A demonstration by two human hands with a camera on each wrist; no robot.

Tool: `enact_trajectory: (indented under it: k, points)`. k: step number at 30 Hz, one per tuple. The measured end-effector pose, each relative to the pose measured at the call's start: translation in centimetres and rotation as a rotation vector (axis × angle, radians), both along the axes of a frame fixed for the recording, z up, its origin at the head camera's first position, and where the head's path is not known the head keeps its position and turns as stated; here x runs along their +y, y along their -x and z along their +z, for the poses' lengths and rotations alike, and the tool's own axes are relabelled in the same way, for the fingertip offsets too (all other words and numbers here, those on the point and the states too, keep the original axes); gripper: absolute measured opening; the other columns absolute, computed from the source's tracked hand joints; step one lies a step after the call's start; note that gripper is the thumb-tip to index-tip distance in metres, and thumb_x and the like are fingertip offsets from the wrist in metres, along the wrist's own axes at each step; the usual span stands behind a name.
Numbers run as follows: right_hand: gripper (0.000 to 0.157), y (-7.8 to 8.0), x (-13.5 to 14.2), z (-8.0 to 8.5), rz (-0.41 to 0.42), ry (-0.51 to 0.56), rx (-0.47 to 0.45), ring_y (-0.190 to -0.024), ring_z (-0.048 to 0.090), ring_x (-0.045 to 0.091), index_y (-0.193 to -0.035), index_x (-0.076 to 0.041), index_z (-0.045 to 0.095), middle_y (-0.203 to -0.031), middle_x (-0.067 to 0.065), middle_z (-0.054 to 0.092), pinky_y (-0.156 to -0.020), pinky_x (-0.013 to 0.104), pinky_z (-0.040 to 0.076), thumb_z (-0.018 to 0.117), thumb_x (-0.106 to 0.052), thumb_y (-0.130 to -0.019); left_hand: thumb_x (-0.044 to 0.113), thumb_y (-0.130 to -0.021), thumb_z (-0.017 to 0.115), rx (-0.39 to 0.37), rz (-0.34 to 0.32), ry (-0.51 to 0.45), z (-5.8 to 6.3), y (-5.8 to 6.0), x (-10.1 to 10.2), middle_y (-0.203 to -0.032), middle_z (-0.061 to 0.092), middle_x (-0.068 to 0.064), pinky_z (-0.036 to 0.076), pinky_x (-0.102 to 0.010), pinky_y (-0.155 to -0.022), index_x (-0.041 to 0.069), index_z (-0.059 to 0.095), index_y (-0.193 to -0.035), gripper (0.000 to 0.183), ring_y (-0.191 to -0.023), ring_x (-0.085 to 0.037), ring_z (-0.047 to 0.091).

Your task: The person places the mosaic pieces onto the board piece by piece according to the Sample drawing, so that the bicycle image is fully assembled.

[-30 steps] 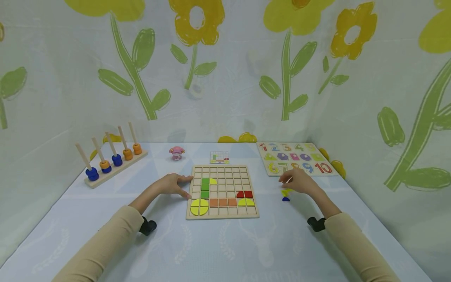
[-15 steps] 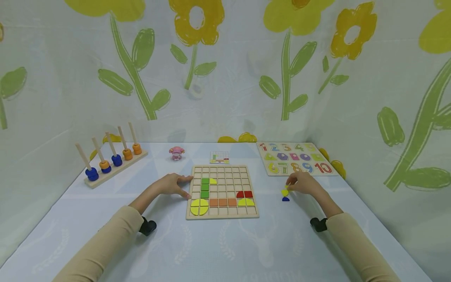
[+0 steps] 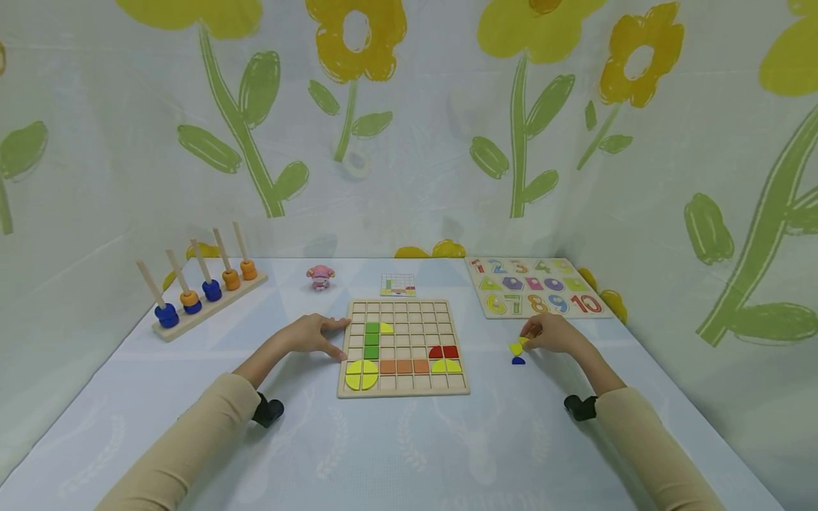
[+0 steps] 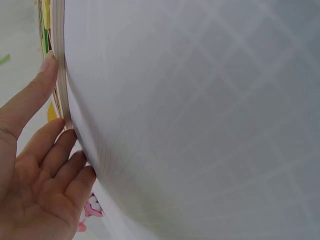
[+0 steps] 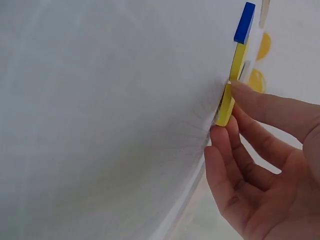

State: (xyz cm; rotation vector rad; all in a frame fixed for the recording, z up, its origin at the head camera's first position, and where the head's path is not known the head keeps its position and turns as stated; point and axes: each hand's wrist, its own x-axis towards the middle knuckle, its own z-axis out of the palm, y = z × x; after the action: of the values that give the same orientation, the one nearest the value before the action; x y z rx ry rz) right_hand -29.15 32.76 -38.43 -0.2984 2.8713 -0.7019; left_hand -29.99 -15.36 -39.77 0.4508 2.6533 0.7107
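A wooden grid board (image 3: 405, 348) lies mid-table, holding green, orange, red and yellow flat pieces. My left hand (image 3: 311, 335) rests at its left edge, thumb and fingertips against the side; the left wrist view shows the board's edge (image 4: 59, 60) between thumb and fingers, which are fairly straight. On the right, my right hand (image 3: 548, 333) pinches a yellow puzzle piece (image 5: 225, 106) between thumb and fingers, low at the tabletop. Right beside it lie a second yellow piece (image 3: 515, 349) and a blue rounded piece (image 3: 518, 361).
A small pattern card (image 3: 398, 285) sits behind the board, with a pink figurine (image 3: 321, 277) to its left. At the back left stands a peg stand with blue and orange beads (image 3: 211, 306). A number puzzle board (image 3: 533, 287) lies at the back right.
My right hand has come slightly right and down onto the pieces, and now pinches a yellow one. The left hand and the board have stayed put.
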Motion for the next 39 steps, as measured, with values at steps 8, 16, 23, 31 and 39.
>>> enact_trajectory:
  k: [8,16,23,31,39]
  points:
    - [0.019,-0.1,0.1,-0.2,-0.033,0.043,-0.022,-0.071,0.056,0.019,-0.093,-0.005,0.066,-0.084,0.006,0.061,-0.065,0.032,0.049,0.078,-0.012,-0.079,0.036,-0.077,0.081,-0.001,-0.01,-0.013,-0.1,0.1,-0.1,-0.146,0.037,-0.028,0.028,-0.061,-0.106,0.012,0.044,-0.145,0.081,-0.136,-0.044,0.031]
    - [0.013,-0.6,-0.6,0.4,-0.048,0.093,-0.009,-0.071,0.06,0.019,-0.094,-0.005,0.068,-0.087,0.007,0.065,-0.066,0.032,0.054,0.074,-0.008,-0.083,0.038,-0.076,0.082,0.0,-0.005,0.001,-0.2,0.3,-0.1,-0.146,0.037,-0.028,0.029,-0.061,-0.105,0.013,0.044,-0.145,0.083,-0.136,-0.044,0.032]
    - [0.012,-1.2,-1.9,1.2,0.051,0.165,0.026,-0.073,0.066,0.017,-0.099,-0.006,0.072,-0.087,0.004,0.069,-0.072,0.039,0.056,0.069,-0.009,-0.088,0.038,-0.075,0.082,-0.005,0.0,-0.005,-0.3,0.3,-0.1,-0.146,0.037,-0.026,0.028,-0.061,-0.106,0.013,0.045,-0.145,0.082,-0.137,-0.043,0.032]
    - [0.011,-2.1,-4.3,1.2,0.169,0.218,0.047,-0.072,0.064,0.017,-0.098,-0.009,0.072,-0.089,0.001,0.07,-0.068,0.028,0.055,0.072,-0.008,-0.087,0.038,-0.075,0.082,0.002,-0.003,-0.002,-0.3,0.4,-0.2,-0.146,0.037,-0.027,0.028,-0.06,-0.106,0.013,0.044,-0.145,0.083,-0.136,-0.043,0.032]
    - [0.009,-2.6,-6.7,1.1,0.328,0.263,0.06,-0.075,0.064,0.015,-0.095,-0.013,0.073,-0.091,-0.003,0.07,-0.071,0.026,0.055,0.073,-0.013,-0.087,0.04,-0.075,0.082,0.003,-0.003,0.0,-0.4,0.5,-0.2,-0.147,0.036,-0.027,0.029,-0.06,-0.106,0.014,0.044,-0.145,0.084,-0.137,-0.043,0.032]
